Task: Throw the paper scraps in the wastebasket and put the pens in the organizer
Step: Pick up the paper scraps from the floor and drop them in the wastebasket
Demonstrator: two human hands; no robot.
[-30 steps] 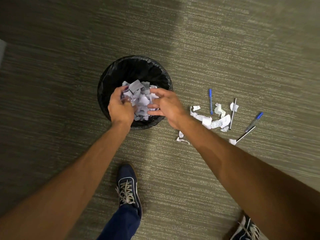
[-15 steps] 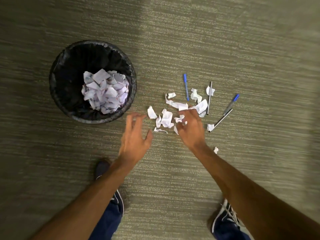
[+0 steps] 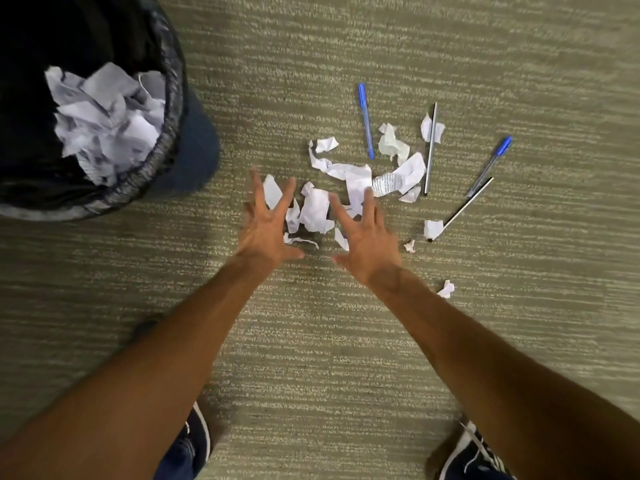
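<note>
Head view: left hand and right hand, fingers spread, flank paper scraps.

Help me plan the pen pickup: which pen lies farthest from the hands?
The blue-capped pen at far right, slanted with its cap up-right. The all-blue pen, grey pen and thin pen lie closer.

Matt, ribbed olive carpet with a rough woven texture. Crumpled white paper scraps, creased and matt. A wastebasket lined with a glossy, wrinkled black plastic bag. Smooth plastic pens, some with blue caps.
</note>
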